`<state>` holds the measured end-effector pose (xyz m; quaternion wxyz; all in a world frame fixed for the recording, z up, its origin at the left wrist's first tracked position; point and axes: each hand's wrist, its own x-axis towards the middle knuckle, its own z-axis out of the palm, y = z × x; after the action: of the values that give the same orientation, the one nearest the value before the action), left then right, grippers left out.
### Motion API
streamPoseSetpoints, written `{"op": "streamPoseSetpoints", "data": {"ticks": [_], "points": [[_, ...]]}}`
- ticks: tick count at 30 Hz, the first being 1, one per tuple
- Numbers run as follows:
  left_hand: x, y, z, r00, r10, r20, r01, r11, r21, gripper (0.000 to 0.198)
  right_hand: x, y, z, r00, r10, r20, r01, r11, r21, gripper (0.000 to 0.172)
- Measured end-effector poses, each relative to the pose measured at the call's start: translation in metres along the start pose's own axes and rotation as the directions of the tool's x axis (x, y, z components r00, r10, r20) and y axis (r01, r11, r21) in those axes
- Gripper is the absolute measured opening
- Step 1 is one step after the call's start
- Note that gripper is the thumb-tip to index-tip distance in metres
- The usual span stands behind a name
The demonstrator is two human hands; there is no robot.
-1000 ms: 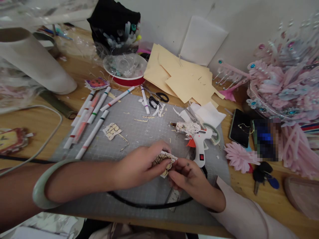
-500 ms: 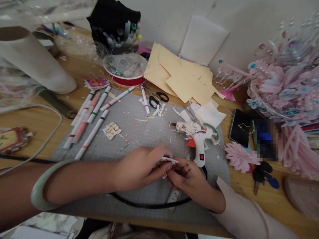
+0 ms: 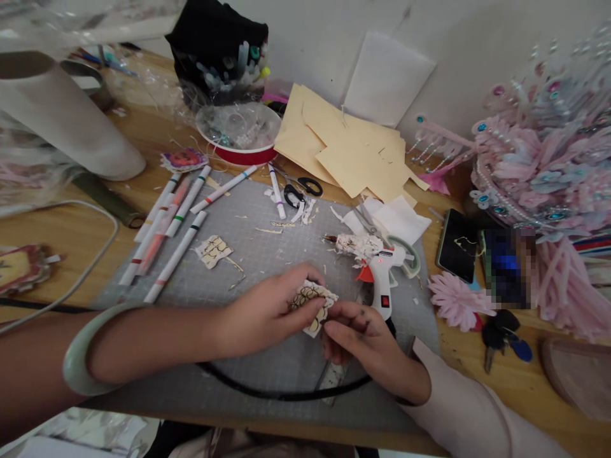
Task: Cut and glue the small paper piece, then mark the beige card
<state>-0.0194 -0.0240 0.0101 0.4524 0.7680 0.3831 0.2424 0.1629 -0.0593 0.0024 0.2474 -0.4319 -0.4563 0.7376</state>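
Observation:
My left hand (image 3: pixel 267 315), with a jade-green bangle on its wrist, holds a small paper cutout (image 3: pixel 314 326) with black curved outlines on cream and white. Thumb and fingers pinch it from the left. My right hand (image 3: pixel 375 346) meets the cutout's right edge, its thumb and forefinger closed there; the exact contact is partly hidden. A white hot glue gun (image 3: pixel 382 280) lies just beyond my right hand. Further left on the grey cutting mat (image 3: pixel 267 261) rests a second patterned cutout (image 3: pixel 213 250). A ruler (image 3: pixel 333 376) lies below my right hand.
Several white markers (image 3: pixel 176 254) lie at left. Black-handled scissors (image 3: pixel 296 194), paper scraps and cream sheets (image 3: pixel 358 156) are at the back. A black cord (image 3: pixel 281 395) curves under my hands. Phone (image 3: pixel 457 245), keys (image 3: pixel 489 356) and pink decorations (image 3: pixel 539 172) stand right.
The cutout has turned so that more of its patterned face shows. My left hand has shifted slightly up and left; my right fingers have opened a little at its edge.

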Motion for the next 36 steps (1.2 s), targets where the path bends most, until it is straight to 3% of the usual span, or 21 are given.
{"op": "streamPoseSetpoints", "data": {"ticks": [7,13,18,23,36], "points": [[0.0003,-0.0017,-0.0002,0.998,-0.051,0.035,0.056,0.987,-0.150,0.009,0.0018,-0.0009,0.0046,1.000,0.022,-0.011,-0.023,0.997,-0.069,0.028],[-0.0003,-0.0002,-0.0008,0.998,-0.039,0.039,0.042,0.995,-0.092,0.009,0.0033,0.0028,0.0067,0.997,-0.072,0.014,0.073,0.996,-0.052,0.022],[-0.0003,0.0004,-0.0004,0.998,-0.019,0.064,0.025,0.996,-0.091,0.007,0.0031,0.0019,0.0040,0.999,-0.023,0.046,0.025,0.999,-0.034,0.024],[-0.0007,-0.0003,-0.0003,1.000,0.021,0.019,-0.020,0.999,-0.029,0.005,0.0022,0.0006,0.0018,0.999,0.009,0.049,-0.008,1.000,-0.019,0.029],[-0.0029,-0.0027,0.0005,0.998,0.044,0.052,-0.044,0.999,-0.014,0.007,0.0017,0.0026,0.0008,0.996,-0.015,0.090,0.013,1.000,0.025,0.029]]}}
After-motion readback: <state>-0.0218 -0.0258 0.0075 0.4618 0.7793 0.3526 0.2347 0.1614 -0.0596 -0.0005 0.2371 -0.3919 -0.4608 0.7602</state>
